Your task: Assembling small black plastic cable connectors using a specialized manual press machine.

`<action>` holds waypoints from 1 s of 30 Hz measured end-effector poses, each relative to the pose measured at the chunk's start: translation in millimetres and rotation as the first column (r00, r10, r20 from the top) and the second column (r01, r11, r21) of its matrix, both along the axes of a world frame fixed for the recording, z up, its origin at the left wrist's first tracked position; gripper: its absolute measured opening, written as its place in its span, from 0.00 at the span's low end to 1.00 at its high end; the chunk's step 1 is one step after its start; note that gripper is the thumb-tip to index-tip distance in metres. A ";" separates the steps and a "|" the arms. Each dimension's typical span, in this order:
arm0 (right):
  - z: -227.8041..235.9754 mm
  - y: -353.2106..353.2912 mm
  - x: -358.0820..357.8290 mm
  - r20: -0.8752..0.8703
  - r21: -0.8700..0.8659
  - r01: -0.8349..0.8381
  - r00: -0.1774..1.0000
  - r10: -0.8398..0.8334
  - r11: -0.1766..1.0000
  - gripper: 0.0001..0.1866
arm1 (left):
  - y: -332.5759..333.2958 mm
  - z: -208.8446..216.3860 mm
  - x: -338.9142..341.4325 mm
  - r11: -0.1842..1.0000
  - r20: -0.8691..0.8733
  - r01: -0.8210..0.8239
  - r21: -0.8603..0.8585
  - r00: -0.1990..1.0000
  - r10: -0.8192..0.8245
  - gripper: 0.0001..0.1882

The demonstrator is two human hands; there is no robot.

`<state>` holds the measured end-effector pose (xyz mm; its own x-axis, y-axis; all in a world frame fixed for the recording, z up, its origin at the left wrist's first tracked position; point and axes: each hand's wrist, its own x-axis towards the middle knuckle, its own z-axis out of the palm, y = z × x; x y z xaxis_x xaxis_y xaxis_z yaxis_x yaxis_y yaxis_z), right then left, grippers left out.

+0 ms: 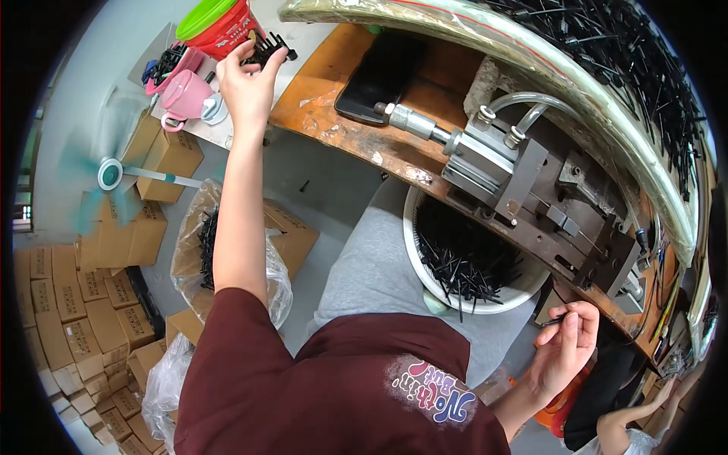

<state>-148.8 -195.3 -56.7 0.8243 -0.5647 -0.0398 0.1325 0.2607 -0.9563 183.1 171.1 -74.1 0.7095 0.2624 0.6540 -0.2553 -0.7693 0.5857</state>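
Observation:
My left hand [249, 85] reaches out to the far left over the white table. Its thumb and fingers curl around a cluster of small black pin-like parts [267, 50], right beside a red bucket [227, 32] with a green rim. My right hand [567, 345], low at the right, pinches a thin black part [553, 321] between thumb and fingers. Between my hands, a white round basket [413, 250] by my legs holds a heap of similar black parts. Beyond it stands a metal clamping fixture [493, 171] with a cylinder and clear hoses.
A dark phone [371, 83] lies on the wooden bench [318, 95]. Black parts fill a large curved tray [485, 23] at the back. A pink cup [186, 95] stands at left, above a fan [110, 174], cartons [98, 318] and a plastic-lined box [189, 258]. Another person's arm [637, 413] shows lower right.

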 end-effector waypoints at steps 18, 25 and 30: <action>4.5 4.5 4.6 -0.003 0.072 -0.080 0.997 0.080 0.994 0.05 | 19.2 -25.8 91.0 0.858 -0.074 0.005 0.514 0.997 0.038 0.11; 0.9 3.8 0.7 -0.003 0.104 -0.077 0.997 0.078 0.992 0.06 | 18.2 -0.7 67.4 0.852 -0.120 0.107 0.512 0.991 -0.052 0.09; -0.4 3.5 0.7 0.000 0.118 -0.065 0.998 0.066 0.991 0.06 | 5.6 33.7 10.3 0.951 -0.342 0.257 0.172 0.921 -0.188 0.07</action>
